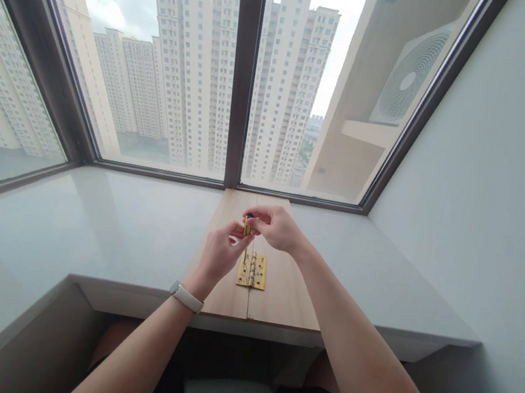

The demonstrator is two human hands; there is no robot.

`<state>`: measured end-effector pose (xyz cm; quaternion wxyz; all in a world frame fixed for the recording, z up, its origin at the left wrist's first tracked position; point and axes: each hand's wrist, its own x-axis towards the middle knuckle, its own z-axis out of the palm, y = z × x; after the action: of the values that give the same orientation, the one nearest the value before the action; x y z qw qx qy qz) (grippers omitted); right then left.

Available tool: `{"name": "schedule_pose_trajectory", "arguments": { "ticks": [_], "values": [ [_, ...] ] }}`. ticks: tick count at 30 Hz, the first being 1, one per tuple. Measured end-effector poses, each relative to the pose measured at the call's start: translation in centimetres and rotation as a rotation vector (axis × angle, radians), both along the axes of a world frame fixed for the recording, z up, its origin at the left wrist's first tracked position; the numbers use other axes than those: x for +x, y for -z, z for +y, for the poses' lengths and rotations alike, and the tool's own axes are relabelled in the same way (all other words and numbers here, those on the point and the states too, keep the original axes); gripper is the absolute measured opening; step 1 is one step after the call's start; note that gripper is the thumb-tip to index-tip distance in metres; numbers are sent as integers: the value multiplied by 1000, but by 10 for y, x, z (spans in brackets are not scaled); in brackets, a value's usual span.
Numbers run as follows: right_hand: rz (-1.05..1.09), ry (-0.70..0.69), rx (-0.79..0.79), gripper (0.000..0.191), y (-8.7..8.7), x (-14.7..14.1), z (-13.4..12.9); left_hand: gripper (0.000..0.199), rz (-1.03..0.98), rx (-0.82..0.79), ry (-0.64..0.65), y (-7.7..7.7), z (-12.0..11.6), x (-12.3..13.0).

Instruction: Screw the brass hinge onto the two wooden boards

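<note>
Steadying a yellow-and-black screwdriver [248,226] in both hands, its shaft pointing down at a brass-coloured hinge [252,272].

Nearest, below my pale-strapped watch [187,297] and along the forearm, my left hand [222,250] closes fingers and thumb around the handle's lower end; my right grip [280,228] pinches it near the dark top. Should I lean sideways, the tip might slip and scratch the shiny left leaf, or nudge the hinge off its seam. Rectangular and holed, it lies across two smooth, pale-grained wooden boards [278,302] on a glossy white table [148,237]. Beyond, dark-framed windows [238,118] face pale towers [188,41].
</note>
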<state>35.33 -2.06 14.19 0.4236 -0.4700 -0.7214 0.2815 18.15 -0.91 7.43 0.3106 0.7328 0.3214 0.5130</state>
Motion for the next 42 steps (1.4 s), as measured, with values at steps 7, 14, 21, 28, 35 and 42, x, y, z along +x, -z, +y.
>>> {"name": "schedule_pose_trajectory", "arguments": {
  "ticks": [7, 14, 21, 28, 35, 42],
  "values": [
    [-72, 245, 189, 15, 10, -16, -11, 24, 1, -12, 83, 2, 5, 0],
    [-76, 493, 295, 11, 15, -37, -25, 24, -8, -47, 207, 2, 6, 1],
    [-66, 396, 268, 10, 12, -34, -27, 18, -23, 51, -24, 2, -3, 4],
    [72, -107, -102, 30, 0, 1, -3, 25, 5, 67, -46, 4, -3, -1],
    [221, -122, -113, 26, 8, 6, 4, 26, 10, 54, -26, 3, -3, 3],
    [136, 168, 69, 18, 19, -15, -9, 26, 9, 17, 91, 4, 4, 3]
  ]
}}
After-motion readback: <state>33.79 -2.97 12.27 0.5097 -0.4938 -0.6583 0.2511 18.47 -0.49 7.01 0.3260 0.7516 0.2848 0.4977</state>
